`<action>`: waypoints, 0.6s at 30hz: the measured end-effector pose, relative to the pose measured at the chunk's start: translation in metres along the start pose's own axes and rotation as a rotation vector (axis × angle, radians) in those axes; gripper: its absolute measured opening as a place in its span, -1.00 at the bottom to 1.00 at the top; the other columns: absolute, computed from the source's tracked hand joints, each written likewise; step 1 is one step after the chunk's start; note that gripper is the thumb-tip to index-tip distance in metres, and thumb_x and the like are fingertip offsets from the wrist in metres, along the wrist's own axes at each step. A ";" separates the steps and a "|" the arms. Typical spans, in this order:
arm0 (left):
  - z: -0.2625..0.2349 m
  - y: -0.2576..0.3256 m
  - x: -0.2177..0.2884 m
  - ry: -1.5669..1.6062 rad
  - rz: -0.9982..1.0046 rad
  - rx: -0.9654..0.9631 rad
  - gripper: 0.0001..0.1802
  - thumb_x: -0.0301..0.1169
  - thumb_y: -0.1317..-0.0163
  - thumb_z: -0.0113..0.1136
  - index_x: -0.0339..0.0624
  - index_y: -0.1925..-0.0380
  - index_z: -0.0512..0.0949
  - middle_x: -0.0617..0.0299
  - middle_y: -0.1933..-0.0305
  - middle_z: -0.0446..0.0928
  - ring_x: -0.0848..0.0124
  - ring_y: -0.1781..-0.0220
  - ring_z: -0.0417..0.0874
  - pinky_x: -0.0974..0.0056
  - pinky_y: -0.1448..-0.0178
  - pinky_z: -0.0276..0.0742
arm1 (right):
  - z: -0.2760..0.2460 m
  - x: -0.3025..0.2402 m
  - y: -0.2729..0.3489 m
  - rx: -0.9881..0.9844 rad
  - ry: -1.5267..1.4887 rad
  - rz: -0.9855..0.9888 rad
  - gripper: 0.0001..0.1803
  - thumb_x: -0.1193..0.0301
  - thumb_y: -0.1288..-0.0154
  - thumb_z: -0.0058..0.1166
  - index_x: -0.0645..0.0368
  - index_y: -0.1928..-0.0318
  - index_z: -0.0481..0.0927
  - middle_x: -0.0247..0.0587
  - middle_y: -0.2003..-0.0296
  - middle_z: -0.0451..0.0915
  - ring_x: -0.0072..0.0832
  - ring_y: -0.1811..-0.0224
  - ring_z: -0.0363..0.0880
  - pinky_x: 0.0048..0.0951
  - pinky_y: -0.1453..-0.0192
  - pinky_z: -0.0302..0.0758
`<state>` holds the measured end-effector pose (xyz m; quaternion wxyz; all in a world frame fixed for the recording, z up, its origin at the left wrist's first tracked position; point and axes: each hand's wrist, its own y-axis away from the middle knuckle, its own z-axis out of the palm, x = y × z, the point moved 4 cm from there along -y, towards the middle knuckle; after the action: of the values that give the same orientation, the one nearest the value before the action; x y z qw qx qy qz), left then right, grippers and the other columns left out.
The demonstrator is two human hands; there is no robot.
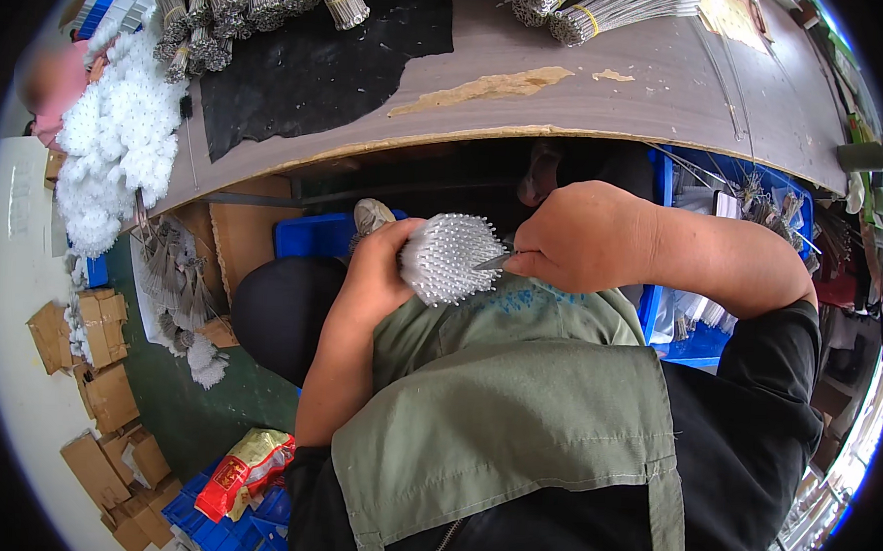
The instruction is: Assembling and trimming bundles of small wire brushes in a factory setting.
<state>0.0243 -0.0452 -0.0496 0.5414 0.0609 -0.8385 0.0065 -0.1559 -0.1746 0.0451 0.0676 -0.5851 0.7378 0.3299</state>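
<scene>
My left hand (381, 268) is wrapped round a bundle of thin white-bristled brushes (452, 259), held upright above my lap with its many pale tips facing up. The fingers of my right hand (586, 238) are closed on a small pointed metal tool (492, 263), whose grey tip touches or lies just over the bundle's right edge. My fist hides the rest of the tool, so I cannot tell its exact kind. Beneath both hands lies my green apron (515, 397), with blue specks near its upper edge.
Ahead is a grey worktable (528, 107) with a black sheet (312, 83) and tied wire bundles (266, 2). White brushes (123, 134) pile at its left end. A blue crate (694, 351) stands to my right. Cardboard boxes (111, 399) and a red bag (246, 474) are at left; a person sits far left.
</scene>
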 end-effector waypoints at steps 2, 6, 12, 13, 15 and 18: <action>0.000 0.001 0.000 0.043 -0.009 0.001 -0.48 -0.57 0.16 0.37 -0.28 0.07 0.55 0.12 0.19 0.61 0.35 0.12 0.64 0.30 0.00 0.50 | -0.001 -0.002 -0.001 -0.018 0.081 -0.021 -0.65 0.15 -0.35 -0.05 0.08 0.45 0.61 -0.15 0.55 0.57 -0.12 0.43 0.59 -0.19 0.32 0.51; 0.000 0.001 -0.002 0.147 -0.073 0.001 -0.45 -0.53 0.14 0.41 -0.26 0.02 0.54 0.16 0.12 0.63 0.43 0.07 0.63 0.33 -0.04 0.49 | -0.004 0.011 0.002 0.062 0.079 -0.111 -0.66 0.18 -0.38 -0.07 0.12 0.41 0.60 -0.11 0.50 0.58 -0.08 0.39 0.58 -0.17 0.28 0.50; 0.002 -0.001 0.002 0.357 -0.210 -0.011 -0.40 -0.43 0.10 0.46 -0.27 -0.03 0.52 0.18 0.02 0.62 0.48 0.00 0.59 0.33 -0.10 0.47 | -0.002 0.025 -0.004 0.370 -0.543 -0.297 -0.59 0.09 -0.42 -0.06 0.23 0.13 0.51 -0.16 0.39 0.57 -0.38 0.32 0.57 -0.36 0.23 0.45; 0.001 -0.001 0.002 0.354 -0.210 -0.009 -0.40 -0.43 0.10 0.46 -0.27 -0.03 0.52 0.18 0.02 0.62 0.48 0.00 0.59 0.33 -0.10 0.47 | -0.008 0.017 -0.004 0.243 -0.617 -0.129 -0.71 0.23 -0.33 0.13 0.22 0.17 0.53 -0.26 0.42 0.55 -0.56 0.36 0.50 -0.49 0.24 0.44; 0.003 -0.001 -0.002 0.284 -0.285 -0.020 -0.38 -0.40 0.11 0.48 -0.25 -0.03 0.52 0.19 0.02 0.62 0.48 -0.01 0.59 0.32 -0.10 0.47 | 0.002 0.017 -0.014 0.332 -0.761 -0.155 -0.79 0.40 -0.20 0.27 0.23 0.23 0.57 -0.34 0.46 0.52 -0.67 0.39 0.40 -0.55 0.28 0.40; 0.003 -0.002 0.002 0.280 -0.234 -0.003 -0.37 -0.38 0.12 0.50 -0.24 -0.03 0.52 0.19 0.04 0.63 0.49 0.00 0.60 0.32 -0.09 0.48 | 0.009 0.013 -0.022 0.471 -0.796 -0.248 -0.85 0.50 -0.13 0.30 0.25 0.29 0.61 -0.28 0.46 0.55 -0.56 0.43 0.46 -0.48 0.31 0.42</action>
<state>0.0206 -0.0475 -0.0491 0.6501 0.1556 -0.7421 -0.0495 -0.1426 -0.1825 0.0229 0.5144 -0.4656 0.6341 0.3414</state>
